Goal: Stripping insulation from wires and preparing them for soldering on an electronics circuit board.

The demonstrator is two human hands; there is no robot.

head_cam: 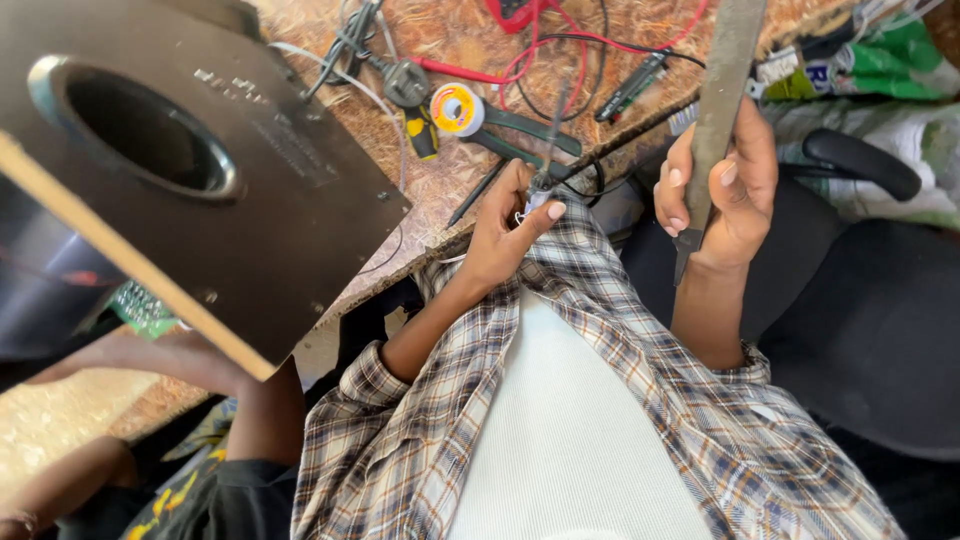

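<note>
Gripping one file — two hands

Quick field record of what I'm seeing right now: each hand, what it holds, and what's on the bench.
left hand: pinches a small metal part with thin wires
right hand: gripped around a long flat metal file, held upright
bench: solder reel, red and black leads, pliers
left of view: dark speaker panel with round opening
</note>
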